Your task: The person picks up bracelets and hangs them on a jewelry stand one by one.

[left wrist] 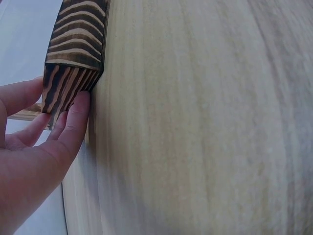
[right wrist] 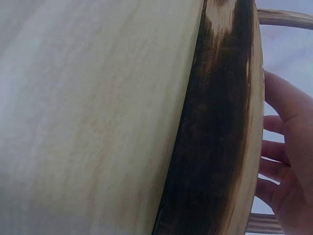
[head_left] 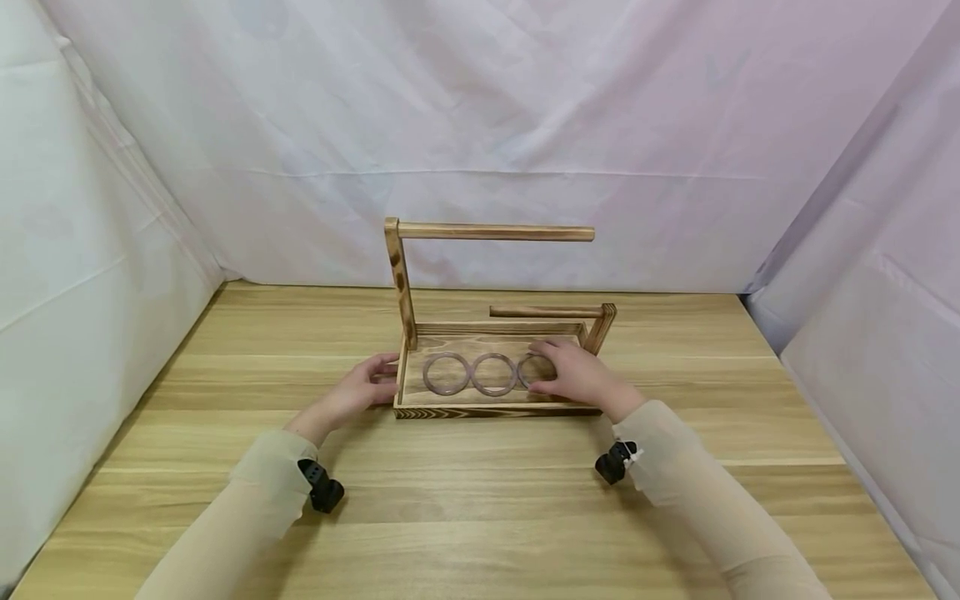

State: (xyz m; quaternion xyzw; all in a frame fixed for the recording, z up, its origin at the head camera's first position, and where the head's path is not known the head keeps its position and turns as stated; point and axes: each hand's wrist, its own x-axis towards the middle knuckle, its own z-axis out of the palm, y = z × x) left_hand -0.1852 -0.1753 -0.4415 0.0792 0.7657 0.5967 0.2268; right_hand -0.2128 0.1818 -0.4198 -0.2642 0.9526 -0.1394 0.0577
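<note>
A wooden tray stand [head_left: 498, 412] with a dark-striped grain sits on the table. Three greyish, see-through bangles lie flat in a row inside it: a left bangle [head_left: 425, 375], a middle bangle [head_left: 494, 393] and a right bangle [head_left: 521, 375]. My right hand [head_left: 577, 375] reaches over the tray's right side, thumb and fingers set about the rim of the right bangle, partly covering it. The right wrist view hides that bangle behind the tray wall. At the tray's left end, my left hand [head_left: 360, 393] touches the end wall with its fingertips [left wrist: 82, 100].
A tall post with a long upper bar [head_left: 495, 232] rises from the tray's left end. A shorter bar [head_left: 546, 312] on a low post stands at the right, behind my right hand. White cloth [head_left: 480, 108] hangs around the wooden table [head_left: 480, 517].
</note>
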